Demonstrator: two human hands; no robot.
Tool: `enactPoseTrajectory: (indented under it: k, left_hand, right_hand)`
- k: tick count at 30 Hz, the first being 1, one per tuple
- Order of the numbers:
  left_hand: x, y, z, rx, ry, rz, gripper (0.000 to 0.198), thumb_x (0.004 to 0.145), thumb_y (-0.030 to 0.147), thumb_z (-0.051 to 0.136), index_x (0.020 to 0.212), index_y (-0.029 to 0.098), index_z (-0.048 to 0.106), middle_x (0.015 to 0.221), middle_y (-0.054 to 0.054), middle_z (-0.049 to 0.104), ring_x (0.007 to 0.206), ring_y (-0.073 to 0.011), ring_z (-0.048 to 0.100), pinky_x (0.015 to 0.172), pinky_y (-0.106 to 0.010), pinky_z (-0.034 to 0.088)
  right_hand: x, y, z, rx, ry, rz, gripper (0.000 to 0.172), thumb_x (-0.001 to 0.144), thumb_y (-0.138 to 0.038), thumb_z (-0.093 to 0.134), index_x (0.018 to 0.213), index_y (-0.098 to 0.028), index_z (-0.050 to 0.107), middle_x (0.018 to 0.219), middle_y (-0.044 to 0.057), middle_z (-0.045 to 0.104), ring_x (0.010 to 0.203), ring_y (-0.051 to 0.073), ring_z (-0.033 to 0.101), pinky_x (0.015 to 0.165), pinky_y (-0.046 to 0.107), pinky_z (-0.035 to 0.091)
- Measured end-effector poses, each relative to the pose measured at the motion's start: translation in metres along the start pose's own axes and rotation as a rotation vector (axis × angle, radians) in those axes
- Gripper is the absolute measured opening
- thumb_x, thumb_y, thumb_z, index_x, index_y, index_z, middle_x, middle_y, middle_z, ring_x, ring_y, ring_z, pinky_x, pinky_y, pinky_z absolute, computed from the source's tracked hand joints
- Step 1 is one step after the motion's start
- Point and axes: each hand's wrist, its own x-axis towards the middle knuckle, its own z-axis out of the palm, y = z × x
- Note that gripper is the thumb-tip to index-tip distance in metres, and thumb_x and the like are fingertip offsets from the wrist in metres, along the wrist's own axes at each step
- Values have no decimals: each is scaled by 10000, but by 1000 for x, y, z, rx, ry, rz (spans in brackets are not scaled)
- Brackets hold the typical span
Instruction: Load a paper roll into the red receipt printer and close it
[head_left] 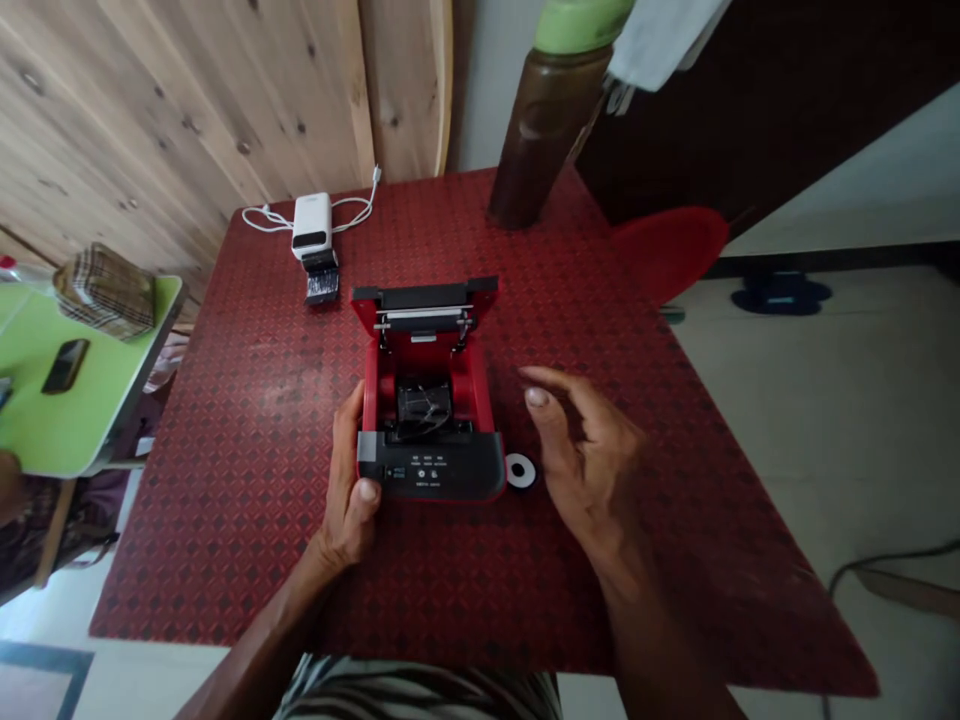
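A red and black receipt printer sits on the table in front of me, its lid raised at the far side. Inside the open paper bay is something dark and shiny with thin strands across it; I cannot tell what it is. My left hand grips the printer's left side, thumb on the front corner. To the right of the printer, my right hand is in the air with thumb and forefinger apart, holding nothing. Between that hand and the printer stands a small white paper roll with a dark core.
A white power bank with a white cable lies at the back left, a small black shiny object beside it. A tall brown bottle with a green lid stands at the back. A green table on the left holds a phone and plaid pouch.
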Motion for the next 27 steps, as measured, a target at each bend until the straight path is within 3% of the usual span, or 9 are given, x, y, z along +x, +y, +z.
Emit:
enactPoseTrajectory:
  k: [4,8,11,14,21,27]
  left_hand:
    - [1,4,0,15,-18,8,953,1055,861,481,1793,266,398,1811,-183,430,1684,-441,404,1390,-666,299]
    - [3,8,2,19,-33,30,935,1075,836,467,1819,279,372,1801,-175,428,1646,-449,416,1375,-673,299]
    - [5,12,4,6,-35,24,939,1072,859,450,1822,300,375,1785,-163,434,1619,-446,421,1367,-672,289]
    - [5,15,4,15,-30,25,926,1076,849,453,1825,311,369,1784,-158,436,1619,-447,416,1365,-679,282]
    - [-2,9,5,9,-53,59,872,1101,764,507,1838,330,335,1848,-153,369,1695,-458,343,1393,-696,234]
    - [-7,12,5,40,-60,103,895,1105,789,474,1861,353,272,1827,-151,365,1671,-456,345,1380,-707,217]
  right_hand:
    - [-3,6,-4,104,-124,171,411,1138,-614,615,1226,-296,861,1198,69,909,1090,282,867,938,435,685]
    - [-3,8,-9,182,-228,240,478,1149,-647,559,1227,-303,882,1196,57,912,1108,288,862,1028,475,652]
    - [-5,9,-10,208,-252,263,498,1153,-641,541,1242,-292,885,1175,66,911,1046,283,862,952,446,656]
    - [-7,9,-8,253,-269,269,519,1139,-658,554,1213,-273,895,1107,72,912,945,274,861,853,415,664]
    - [-6,2,-8,268,-306,176,464,1136,-596,595,1176,-269,921,1141,101,919,1055,306,880,926,447,696]
    - [-7,-3,-11,262,-346,140,424,1152,-556,600,1199,-277,915,1115,85,917,1008,281,882,823,389,687]
